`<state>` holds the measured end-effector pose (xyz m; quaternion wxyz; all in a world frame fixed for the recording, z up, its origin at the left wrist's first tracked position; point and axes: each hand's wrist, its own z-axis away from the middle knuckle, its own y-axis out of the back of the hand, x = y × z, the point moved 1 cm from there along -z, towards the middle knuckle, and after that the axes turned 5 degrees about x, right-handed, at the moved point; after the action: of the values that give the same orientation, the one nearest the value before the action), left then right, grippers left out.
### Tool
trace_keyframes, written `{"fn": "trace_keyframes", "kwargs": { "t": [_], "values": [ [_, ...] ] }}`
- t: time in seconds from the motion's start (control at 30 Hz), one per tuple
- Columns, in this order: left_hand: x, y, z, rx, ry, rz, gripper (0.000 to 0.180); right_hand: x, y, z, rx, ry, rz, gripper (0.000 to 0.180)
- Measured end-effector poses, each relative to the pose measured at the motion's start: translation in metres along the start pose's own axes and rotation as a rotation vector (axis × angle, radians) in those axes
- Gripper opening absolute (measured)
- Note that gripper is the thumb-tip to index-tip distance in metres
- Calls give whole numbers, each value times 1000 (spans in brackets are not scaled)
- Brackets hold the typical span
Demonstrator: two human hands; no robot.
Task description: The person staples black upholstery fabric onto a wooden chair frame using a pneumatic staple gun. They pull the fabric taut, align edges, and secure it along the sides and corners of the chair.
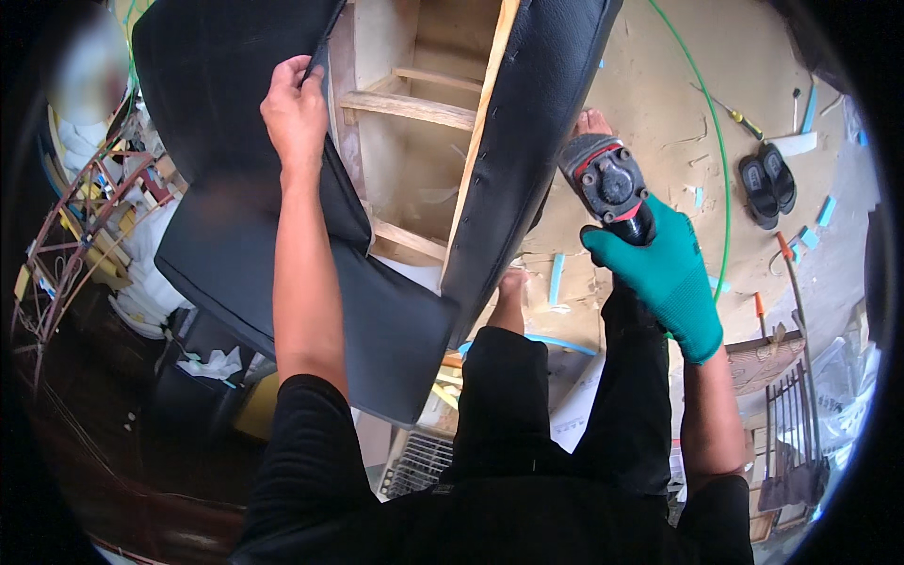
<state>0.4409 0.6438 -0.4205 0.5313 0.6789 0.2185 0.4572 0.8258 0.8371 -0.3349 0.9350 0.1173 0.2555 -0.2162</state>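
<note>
A wooden furniture frame (408, 110) covered in black leather-like upholstery (212, 104) lies in front of me, its open underside showing slats and bare inner walls. My left hand (295, 115), bare, pinches the edge of the black cover at the left side of the opening. In a green glove, my right hand (664, 268) grips a black and red pneumatic staple gun (617, 179), held to the right of the frame and apart from it. Small staples dot the black cover along the right-hand wooden rail (478, 122). The gun's nose is not clearly visible.
A green air hose (720, 160) runs down the right side. Black slippers (767, 184), a screwdriver (746, 122) and blue foam scraps (556, 278) lie on the brown floor covering (659, 75). A metal rack (71, 245) with scraps stands left. My bare feet are close to the frame.
</note>
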Motion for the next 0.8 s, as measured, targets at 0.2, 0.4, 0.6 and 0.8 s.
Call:
{"fn": "trace_keyframes", "kwargs": {
  "t": [0.2, 0.4, 0.6, 0.8],
  "values": [
    [15, 13, -6, -134, 39, -22, 27, 16, 6, -9, 65, 39, -51, 43],
    [14, -5, -2, -54, -314, -196, 37, 18, 9, -5, 72, -39, -107, 43],
    [43, -36, -31, 169, -436, -288, 47, 14, 7, -6, 79, 21, -19, 45],
    [38, -20, -44, -11, -245, -75, 32, 4, 9, -8, 47, 40, 82, 45]
  ]
}}
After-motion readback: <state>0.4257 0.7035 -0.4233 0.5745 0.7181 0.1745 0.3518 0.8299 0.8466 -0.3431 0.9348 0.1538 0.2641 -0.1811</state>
